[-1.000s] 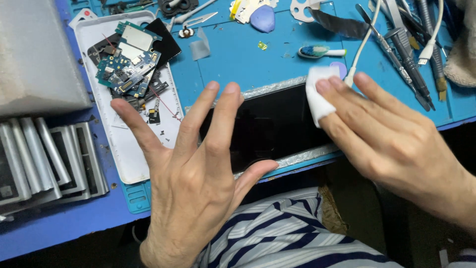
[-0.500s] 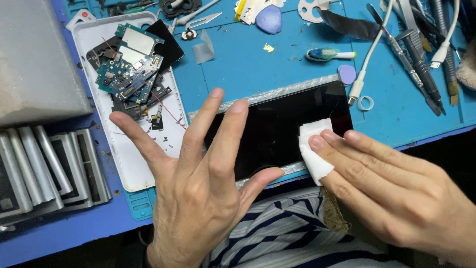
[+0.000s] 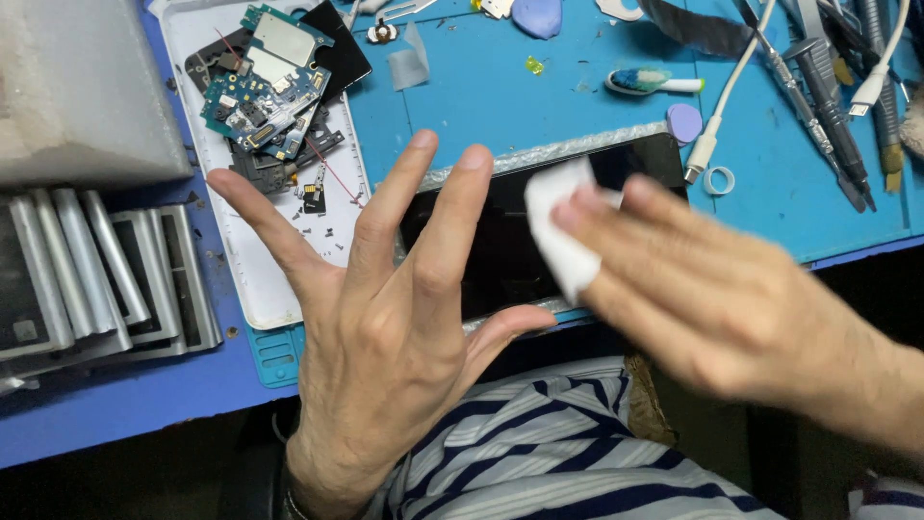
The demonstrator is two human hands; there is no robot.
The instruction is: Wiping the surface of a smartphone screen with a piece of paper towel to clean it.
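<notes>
Right hand (image 3: 703, 289) presses white wipe (image 3: 558, 226) on dark screen (image 3: 500, 246) — left hand (image 3: 385, 318) steadies.

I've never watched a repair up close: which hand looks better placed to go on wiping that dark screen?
The right hand: its fingers press the white wipe on the dark screen. The left hand is spread flat, bracing the panel's near edge, so it likely steadies rather than wipes.
</notes>
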